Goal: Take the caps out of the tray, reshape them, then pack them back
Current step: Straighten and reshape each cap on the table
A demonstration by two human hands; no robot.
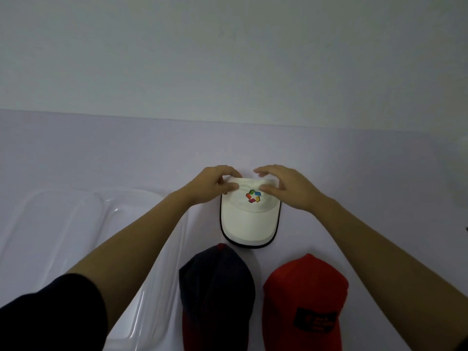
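Right under the camera sit two caps side by side, a navy cap point(216, 287) with a red button on the left and a red cap point(305, 300) with a dark patch on the right, both out on the pale table point(354, 160), crowns pointing away from the person. The clear tray point(76, 224) lies off to the left and no cap shows in it from here. Now the action: up ahead, the white cap point(249, 216) lies with its dark-edged brim toward the person and its crown at the far end, long axis running straight away from the camera. Both hands are up at that crown. The left hand point(212, 184) has its thumb and fingers pinched on the left of the crown fabric; the right hand point(286, 186) is curled half open, thumb tip touching the fabric just right of the coloured logo point(253, 196), fingers arched over the far edge, whether they touch I cannot tell. Looks like reshaping is under way on this one. The crown sits between the two hands, so each hand works its own side, neither nearer than the other, and the tray is on the left arm's side for the packing to come.
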